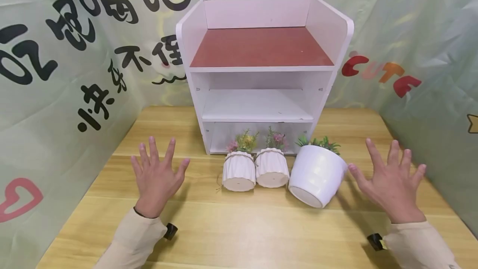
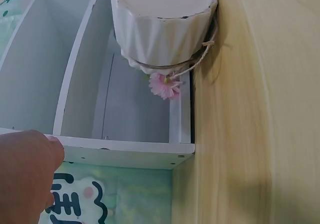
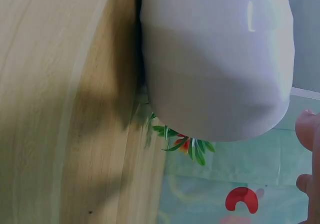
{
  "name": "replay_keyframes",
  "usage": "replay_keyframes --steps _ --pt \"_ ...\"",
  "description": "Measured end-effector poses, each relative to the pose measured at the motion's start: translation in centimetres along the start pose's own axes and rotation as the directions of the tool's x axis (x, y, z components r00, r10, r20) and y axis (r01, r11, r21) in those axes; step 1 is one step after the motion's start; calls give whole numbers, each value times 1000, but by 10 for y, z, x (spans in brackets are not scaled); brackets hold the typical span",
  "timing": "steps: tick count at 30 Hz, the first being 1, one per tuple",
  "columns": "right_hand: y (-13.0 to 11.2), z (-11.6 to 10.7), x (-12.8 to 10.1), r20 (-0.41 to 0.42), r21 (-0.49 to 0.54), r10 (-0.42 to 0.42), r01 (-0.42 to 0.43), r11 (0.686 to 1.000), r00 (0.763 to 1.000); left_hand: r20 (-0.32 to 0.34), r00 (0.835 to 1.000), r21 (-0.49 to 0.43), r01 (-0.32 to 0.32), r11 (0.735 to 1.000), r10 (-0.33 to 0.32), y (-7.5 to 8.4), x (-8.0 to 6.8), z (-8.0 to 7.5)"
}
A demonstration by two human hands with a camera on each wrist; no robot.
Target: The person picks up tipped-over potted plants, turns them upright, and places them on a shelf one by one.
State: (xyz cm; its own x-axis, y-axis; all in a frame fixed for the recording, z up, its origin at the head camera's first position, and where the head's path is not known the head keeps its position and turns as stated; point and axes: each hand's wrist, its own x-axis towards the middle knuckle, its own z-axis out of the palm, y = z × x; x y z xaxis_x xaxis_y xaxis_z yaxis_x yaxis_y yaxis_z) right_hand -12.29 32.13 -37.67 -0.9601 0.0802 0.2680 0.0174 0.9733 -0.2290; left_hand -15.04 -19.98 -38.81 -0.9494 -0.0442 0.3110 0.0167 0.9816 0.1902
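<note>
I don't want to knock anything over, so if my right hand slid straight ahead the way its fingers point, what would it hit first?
Probably nothing: the right hand points past the large white pot toward the green backdrop, over bare table. Depth is unclear.

Three tipped pots (image 1: 276, 169) block the shelf unit's (image 1: 261, 74) bottom opening at twelve o'clock; bare table (image 1: 239, 227) lies free from three through nine.
</note>
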Motion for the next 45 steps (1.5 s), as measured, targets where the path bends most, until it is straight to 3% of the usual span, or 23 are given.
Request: replay_keyframes --steps 3,6,9,11,13,16,20,22,23,26,29,31,34,36,38,42,45 --pt "0 -1 -1 -4 66 -17 17 998 1000 -29 999 -9 -20 1000 19 2 3 -1" --pt "0 0 -2 10 198 -21 19 980 1000 -45 998 -48 -42 998 39 4 9 -3" --pt "-1 2 -3 28 355 -3 -7 935 1000 -7 999 -128 -46 991 45 7 17 -6" --pt "-2 5 -4 77 468 26 -59 882 997 23 998 -197 -46 979 51 9 25 -6" --pt "-4 8 -6 136 573 55 -124 810 989 42 996 -296 -58 953 73 11 35 -7" --pt "-9 14 -8 258 706 79 -244 665 963 21 993 -465 -94 880 117 16 53 -7" --pt "-16 22 -10 385 831 49 -370 415 921 -15 994 -632 -96 769 111 26 77 -10" --pt "-20 26 -11 429 850 41 -418 321 902 -14 995 -694 -77 715 94 32 89 -12" --pt "-22 28 -11 451 851 43 -444 280 891 -9 996 -722 -65 688 85 35 94 -13" --pt "-26 36 -11 488 846 46 -485 220 872 5 996 -796 -47 603 84 44 107 -14" --pt "-28 46 -10 504 847 51 -505 168 862 1 995 -844 -52 533 99 50 118 -13" --pt "-28 52 -10 505 849 52 -507 151 861 -2 995 -856 -51 515 96 54 125 -10" --pt "-27 60 -9 507 850 50 -508 140 861 10 998 -848 -26 529 65 61 132 -5" --pt "-28 62 -9 511 848 38 -511 140 859 31 999 -829 5 559 37 65 136 -4" --pt "-27 64 -6 505 856 14 -503 119 863 49 999 -818 30 575 17 68 138 -3" --pt "-27 65 -3 513 854 2 -511 101 858 55 999 -811 44 583 0 70 143 -2" --pt "-29 59 -6 524 843 45 -525 118 850 69 998 -810 53 584 5 71 145 0"
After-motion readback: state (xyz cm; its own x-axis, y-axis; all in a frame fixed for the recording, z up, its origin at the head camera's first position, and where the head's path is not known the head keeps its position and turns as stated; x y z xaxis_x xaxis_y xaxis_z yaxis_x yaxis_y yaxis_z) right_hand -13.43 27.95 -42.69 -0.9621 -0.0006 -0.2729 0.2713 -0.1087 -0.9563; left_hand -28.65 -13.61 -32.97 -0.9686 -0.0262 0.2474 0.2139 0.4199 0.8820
